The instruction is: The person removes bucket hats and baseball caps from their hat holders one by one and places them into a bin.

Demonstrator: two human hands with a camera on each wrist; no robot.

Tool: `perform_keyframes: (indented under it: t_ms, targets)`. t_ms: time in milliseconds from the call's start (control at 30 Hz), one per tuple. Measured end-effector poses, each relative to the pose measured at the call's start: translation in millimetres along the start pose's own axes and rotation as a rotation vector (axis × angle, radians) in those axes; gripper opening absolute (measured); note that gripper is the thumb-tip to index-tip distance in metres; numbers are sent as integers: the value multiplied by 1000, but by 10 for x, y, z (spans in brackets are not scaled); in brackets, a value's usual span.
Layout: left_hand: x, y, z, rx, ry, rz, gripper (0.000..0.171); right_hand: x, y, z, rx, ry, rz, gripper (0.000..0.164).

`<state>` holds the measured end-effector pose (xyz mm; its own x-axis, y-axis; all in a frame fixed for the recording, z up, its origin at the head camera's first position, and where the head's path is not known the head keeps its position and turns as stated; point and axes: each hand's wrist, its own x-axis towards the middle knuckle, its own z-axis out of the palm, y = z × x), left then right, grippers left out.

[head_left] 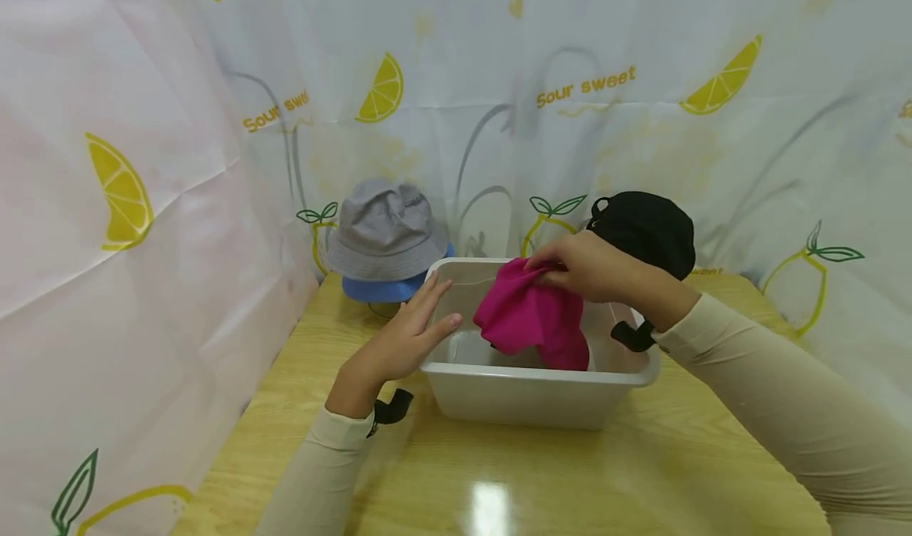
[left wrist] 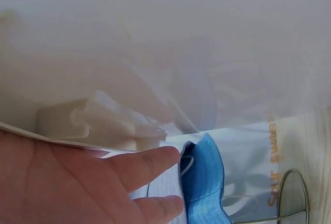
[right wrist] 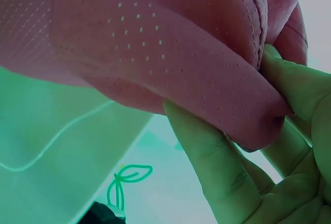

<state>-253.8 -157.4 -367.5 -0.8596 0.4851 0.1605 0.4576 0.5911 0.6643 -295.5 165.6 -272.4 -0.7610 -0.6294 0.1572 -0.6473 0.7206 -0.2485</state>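
My right hand [head_left: 594, 267] pinches the upper part of a bright pink cap [head_left: 534, 310] between thumb and fingers. Small perforations dot the cap's fabric [right wrist: 129, 32] in the right wrist view. It hangs inside a white plastic bin [head_left: 520, 397], its lower end by the front wall. At the bin's left side my left hand [head_left: 399, 338] lies with fingers extended along the rim. The left wrist view shows those fingers [left wrist: 150, 164] right at the bin's edge, with a blue hat [left wrist: 204, 180] just beyond.
Behind the bin's left corner, a grey bucket hat [head_left: 388, 231] sits over the blue hat on a wire stand [left wrist: 295, 188]. A black cap [head_left: 644, 231] stands at the back right. The wooden table [head_left: 456, 473] meets a lemon-printed curtain [head_left: 470, 37] at the back and left.
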Motion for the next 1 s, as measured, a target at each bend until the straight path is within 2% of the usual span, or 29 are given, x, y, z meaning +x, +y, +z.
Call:
perform_keyframes:
  t_ms: [167, 433, 700, 1000]
  targets:
    - [-21, 2, 12, -5, 12, 15, 75, 57, -44, 121, 42, -54, -24, 22]
    - [-9, 1, 19, 2, 8, 17, 75, 103, -124, 287, 50, -147, -1, 18]
    - [-4, -7, 23, -3, -3, -1, 76, 188, -149, 488, -13, -199, -136, 14]
    - [-5, -13, 14, 0, 7, 6, 75, 283, -127, 588, -5, -281, -151, 22]
